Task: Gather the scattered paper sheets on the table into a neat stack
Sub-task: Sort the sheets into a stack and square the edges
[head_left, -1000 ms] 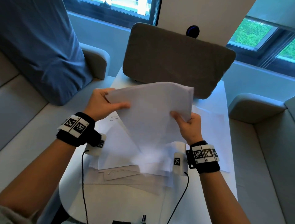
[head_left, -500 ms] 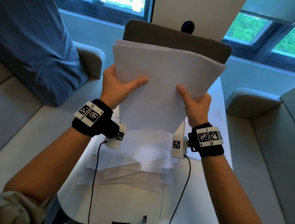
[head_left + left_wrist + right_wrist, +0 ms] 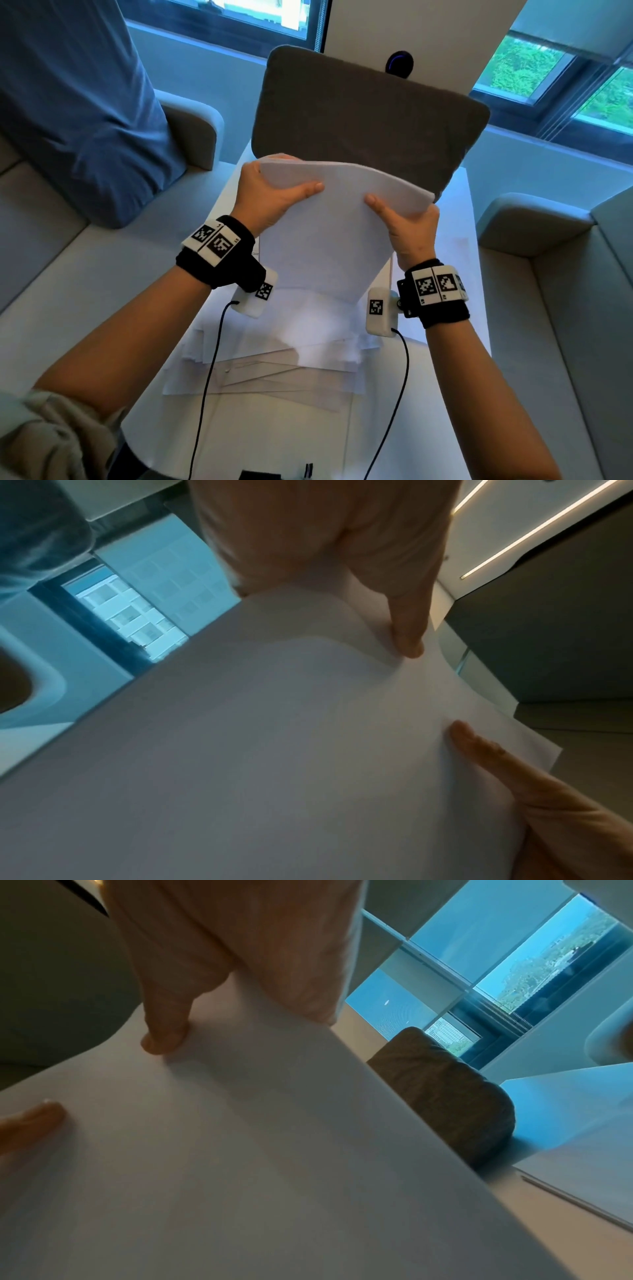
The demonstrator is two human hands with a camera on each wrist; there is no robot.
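Observation:
A bundle of white paper sheets (image 3: 329, 236) stands on edge above the table, its top bowed toward me. My left hand (image 3: 274, 195) grips its left side, thumb across the front. My right hand (image 3: 407, 219) grips the right side in the same way. In the left wrist view the thumb presses the sheets (image 3: 274, 750), and the right hand's thumb shows lower right. The right wrist view shows my right thumb on the same sheets (image 3: 240, 1150). More loose sheets (image 3: 274, 356) lie fanned out on the white table (image 3: 246, 431) below the bundle.
A grey cushion (image 3: 359, 116) stands at the table's far end. Pale sofa seats flank the table on both sides, with a blue pillow (image 3: 75, 102) on the left one. One sheet (image 3: 455, 274) lies by the table's right edge. Cables hang from both wrist cameras.
The bundle, held high and flat-faced half a second ago, has come down toward the table and its top now curves over. Both hands kept their grip and moved down with it.

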